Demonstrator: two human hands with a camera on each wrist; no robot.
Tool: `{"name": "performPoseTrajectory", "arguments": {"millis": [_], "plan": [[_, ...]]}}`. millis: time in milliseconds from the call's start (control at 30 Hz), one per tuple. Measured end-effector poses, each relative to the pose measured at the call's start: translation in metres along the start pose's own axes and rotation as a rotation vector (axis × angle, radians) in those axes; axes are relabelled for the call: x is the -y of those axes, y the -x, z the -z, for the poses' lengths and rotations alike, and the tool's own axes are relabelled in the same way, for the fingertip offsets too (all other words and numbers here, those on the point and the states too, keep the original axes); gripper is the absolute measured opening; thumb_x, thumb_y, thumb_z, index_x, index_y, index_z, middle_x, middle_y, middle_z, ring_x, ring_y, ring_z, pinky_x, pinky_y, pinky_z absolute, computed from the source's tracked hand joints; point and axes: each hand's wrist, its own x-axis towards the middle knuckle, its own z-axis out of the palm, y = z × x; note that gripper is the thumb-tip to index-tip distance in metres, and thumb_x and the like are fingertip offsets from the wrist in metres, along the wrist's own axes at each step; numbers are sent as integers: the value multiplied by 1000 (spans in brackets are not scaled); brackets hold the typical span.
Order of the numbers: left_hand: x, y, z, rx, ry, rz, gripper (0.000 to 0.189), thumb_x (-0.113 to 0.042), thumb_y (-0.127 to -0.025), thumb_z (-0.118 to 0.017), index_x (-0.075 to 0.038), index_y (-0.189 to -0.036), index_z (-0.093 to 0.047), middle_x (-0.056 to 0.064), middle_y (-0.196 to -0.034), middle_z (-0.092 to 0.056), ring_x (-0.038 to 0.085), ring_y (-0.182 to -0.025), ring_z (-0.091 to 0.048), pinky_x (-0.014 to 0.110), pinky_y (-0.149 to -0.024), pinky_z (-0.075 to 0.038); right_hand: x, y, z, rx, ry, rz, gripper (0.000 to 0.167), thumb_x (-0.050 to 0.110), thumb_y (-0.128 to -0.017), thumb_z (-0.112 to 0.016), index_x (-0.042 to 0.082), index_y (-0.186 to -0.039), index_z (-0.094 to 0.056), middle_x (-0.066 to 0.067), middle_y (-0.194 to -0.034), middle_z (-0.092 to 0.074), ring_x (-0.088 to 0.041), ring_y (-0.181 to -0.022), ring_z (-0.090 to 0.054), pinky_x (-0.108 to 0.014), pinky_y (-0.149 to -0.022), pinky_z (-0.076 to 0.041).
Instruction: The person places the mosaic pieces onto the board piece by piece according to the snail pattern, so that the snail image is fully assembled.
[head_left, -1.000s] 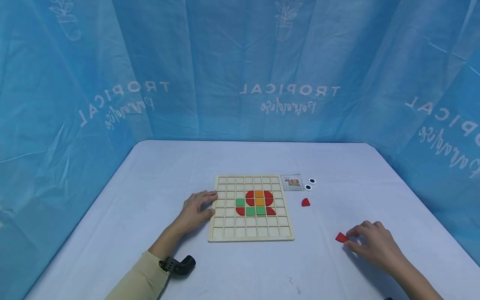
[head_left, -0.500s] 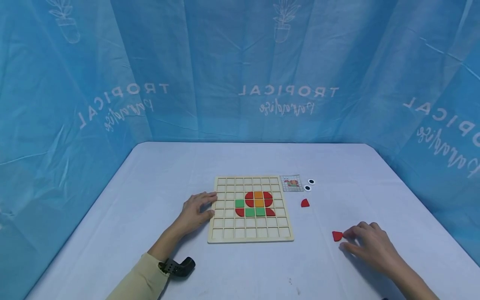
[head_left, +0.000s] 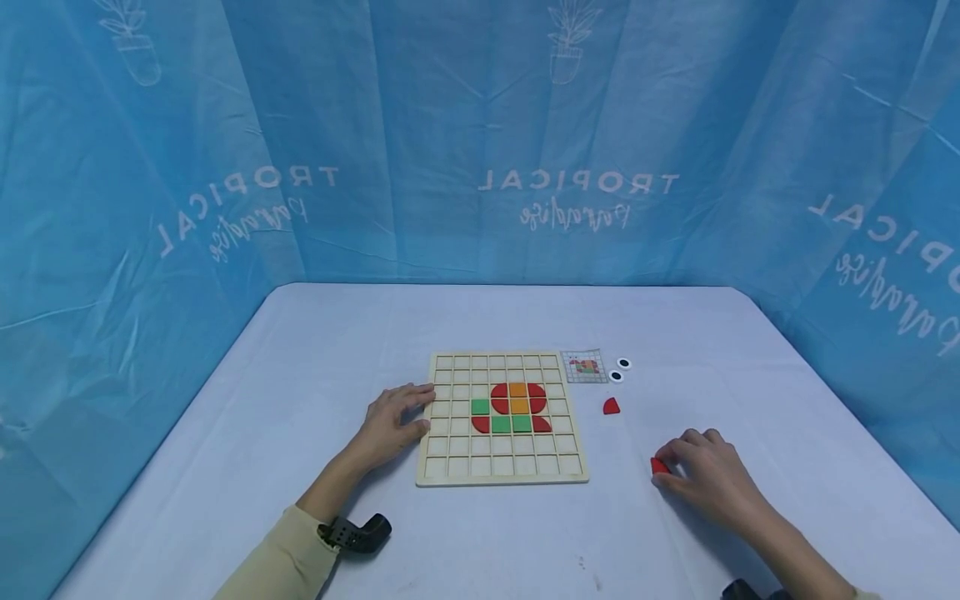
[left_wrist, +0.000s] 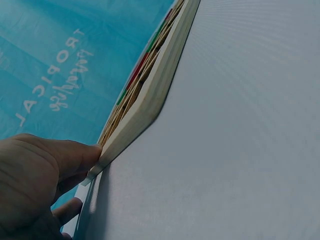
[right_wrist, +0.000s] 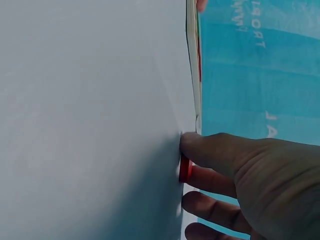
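My left hand (head_left: 392, 423) rests at the left edge of a wooden grid board (head_left: 480, 467), fingertips and thumb touching its side. On the board lie green square tiles (head_left: 501, 424), orange square tiles (head_left: 518, 406) and several red rounded tiles (head_left: 481, 424). To the right of the board, my right hand (head_left: 708, 477) pinches a red quarter-circle tile (head_left: 659, 466) between thumb and index finger, low at the white tabletop. In the right wrist view the tile's red edge (right_wrist: 185, 170) shows between thumb and finger; the rest is hidden.
A small picture card (head_left: 585, 367) lies against the board's upper right corner. Beside it are two white discs with black centres (head_left: 624, 363). Another red quarter-circle tile (head_left: 611, 407) lies loose below them. Blue printed curtains (head_left: 480, 233) surround the white table (head_left: 337, 333).
My right hand has moved left over the table along with the red tile, which has turned and is now largely covered by the fingers. My left hand and the board have stayed put.
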Motion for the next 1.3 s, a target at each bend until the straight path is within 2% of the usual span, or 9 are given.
{"name": "performPoseTrajectory", "arguments": {"millis": [167,300,467,667,767,933,1100,1300], "plan": [[0,1,0,-3,0,-4,47,-10,-85,-65,-5,-131,-55,9,-144,-47,37,-141,-27,59,-115,-7,10,-6,0,-49,-5,34,31,29,-65,-84,15,-90,-73,-1,-89,-64,-20,-88,-49,-35,-70,-43],[2,0,0,4,-1,-7,46,-10,-86,-64,-5,-131,-55,9,-145,-47,36,-141,-27,59,-115,-7,28,-18,4,-101,-21,90,28,27,-66,-84,16,-89,-73,0,-88,-64,-19,-88,-48,-33,-68,-42],[1,0,1,11,-1,2,46,-10,-87,-63,-5,-131,-55,9,-145,-46,36,-142,-26,59,-115,-8,63,-43,5,-132,-58,184,27,27,-68,-84,18,-91,-73,0,-90,-63,-18,-90,-46,-31,-69,-39],[-2,1,0,12,12,22,46,-10,-87,-63,-6,-132,-54,8,-146,-46,35,-142,-25,58,-115,-8,115,-76,0,-128,-121,274,29,31,-72,-81,17,-96,-73,-1,-99,-65,-19,-97,-48,-36,-79,-44],[-2,1,1,11,6,22,46,-10,-87,-64,-6,-132,-54,8,-146,-46,35,-142,-25,59,-115,-7,138,-91,-4,-113,-174,315,29,31,-73,-80,16,-98,-73,-1,-100,-65,-19,-99,-48,-37,-82,-45],[-3,0,2,14,0,19,46,-10,-87,-63,-6,-132,-54,8,-146,-46,35,-142,-25,58,-116,-6,163,-114,-15,-59,-240,351,26,30,-77,-77,16,-98,-72,0,-98,-64,-17,-94,-47,-33,-78,-44],[-4,0,2,13,0,32,47,-10,-86,-63,-6,-132,-54,7,-146,-45,35,-142,-25,58,-116,-6,177,-134,-24,-21,-209,370,24,32,-81,-74,17,-100,-72,-1,-96,-64,-17,-88,-48,-31,-75,-42],[-4,1,3,23,4,48,48,-12,-86,-64,-7,-132,-54,7,-146,-45,34,-142,-25,58,-115,-8,186,-151,-33,63,-148,312,29,35,-82,-72,18,-105,-71,0,-99,-64,-18,-92,-48,-35,-81,-43]]}}
